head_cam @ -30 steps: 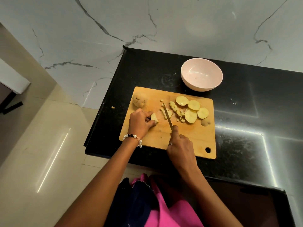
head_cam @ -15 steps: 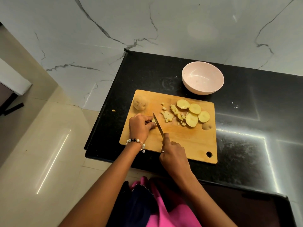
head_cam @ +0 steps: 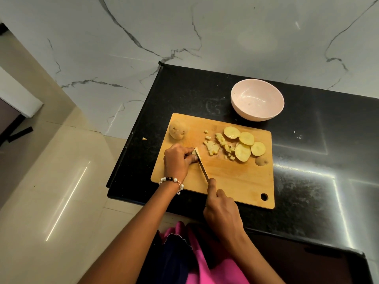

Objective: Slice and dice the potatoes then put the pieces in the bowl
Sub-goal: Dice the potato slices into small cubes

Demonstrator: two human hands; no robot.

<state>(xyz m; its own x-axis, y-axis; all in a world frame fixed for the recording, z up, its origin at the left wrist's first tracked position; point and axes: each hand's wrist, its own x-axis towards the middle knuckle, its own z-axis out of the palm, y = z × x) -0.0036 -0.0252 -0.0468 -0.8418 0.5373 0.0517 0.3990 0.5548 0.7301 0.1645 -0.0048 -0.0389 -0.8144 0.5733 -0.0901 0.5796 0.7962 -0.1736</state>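
On a wooden cutting board [head_cam: 235, 181], beside an empty bowl [head_cam: 257, 99], the left hand [head_cam: 178, 160] pinched a potato piece [head_cam: 195, 152] steady while the right hand [head_cam: 222, 210] gripped the knife [head_cam: 202, 166], blade on it; diced bits [head_cam: 213, 147] lay clear alongside.

Bowl [head_cam: 257, 99] behind cutting board [head_cam: 235, 181]; slices [head_cam: 245, 146] right of dice [head_cam: 212, 147].

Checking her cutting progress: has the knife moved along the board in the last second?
Yes. The knife has shifted left along the cutting board, away from the diced pieces, to the piece the left hand holds.
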